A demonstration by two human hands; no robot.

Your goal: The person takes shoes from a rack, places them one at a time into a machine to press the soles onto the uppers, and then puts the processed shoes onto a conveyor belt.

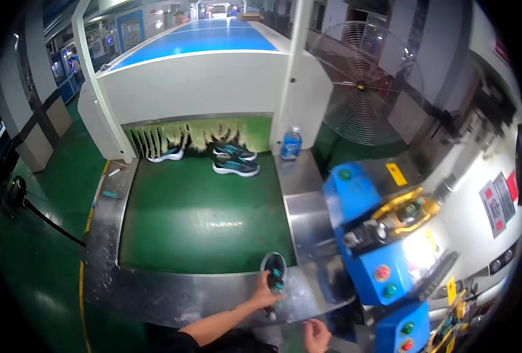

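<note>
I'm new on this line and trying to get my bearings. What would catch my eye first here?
The green conveyor belt fills the middle, with three dark and teal shoes at its far end by the tunnel's fringed curtain. At the near edge the left hand holds a shoe, sole up; the right hand is empty. A bright blue machine with a yellow part stands right, a big fan behind it.

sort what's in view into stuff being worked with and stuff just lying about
In hand: dark shoe with teal trim gripped by left hand; green conveyor belt; three matching shoes at the tunnel mouth.

Lying about: clear plastic water bottle; round wire-guard fan.
</note>
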